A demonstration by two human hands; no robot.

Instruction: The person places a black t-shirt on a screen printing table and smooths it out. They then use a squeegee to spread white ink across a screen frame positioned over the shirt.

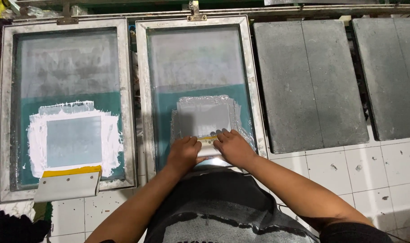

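My left hand [183, 153] and my right hand [232, 146] both grip a squeegee [207, 145] with a yellow blade and pale handle. It rests at the near end of the middle screen frame [143, 90], whose teal mesh carries a grey-white ink patch [204, 118] just beyond the blade. The squeegee is mostly hidden under my fingers.
A second metal screen frame [5, 112] lies to the left with thick white ink [110, 144] around a square and another squeegee [69, 182] resting at its near edge. Two dark grey boards [308, 85] [389, 76] lie to the right. Spattered white tiles [349, 171] cover the table's front.
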